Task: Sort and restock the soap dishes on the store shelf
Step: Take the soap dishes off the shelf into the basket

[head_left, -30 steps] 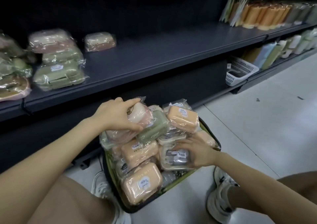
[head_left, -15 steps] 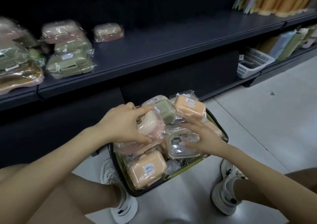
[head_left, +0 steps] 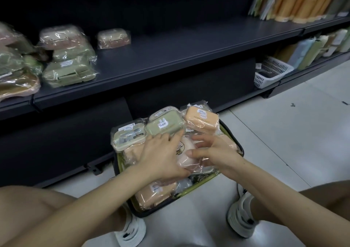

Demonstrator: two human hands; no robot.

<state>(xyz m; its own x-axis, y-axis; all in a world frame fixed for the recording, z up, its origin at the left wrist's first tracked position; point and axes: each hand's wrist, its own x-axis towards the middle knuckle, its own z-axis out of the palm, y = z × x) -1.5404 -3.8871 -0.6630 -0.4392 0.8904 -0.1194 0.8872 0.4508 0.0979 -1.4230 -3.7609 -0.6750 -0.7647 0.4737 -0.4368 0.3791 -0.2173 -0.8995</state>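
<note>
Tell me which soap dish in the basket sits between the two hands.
The pale pink soap dish, between left hand and right hand; the others are green, orange or cream.

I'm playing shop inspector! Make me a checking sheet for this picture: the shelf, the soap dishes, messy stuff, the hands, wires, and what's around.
Surface: dark shelf above a pale floor.
Job's things: wrapped soap dishes piled in the floor basket, with a green soap dish and an orange soap dish on top; shelf stacks at the left end.
Clutter: white basket on the lower shelf.
Hands: left hand grips the pink soap dish; right hand touches its other end, grip unclear.
Cables: nothing seen.
Surroundings: orange containers upper right; white shoes beside the floor basket.
</note>
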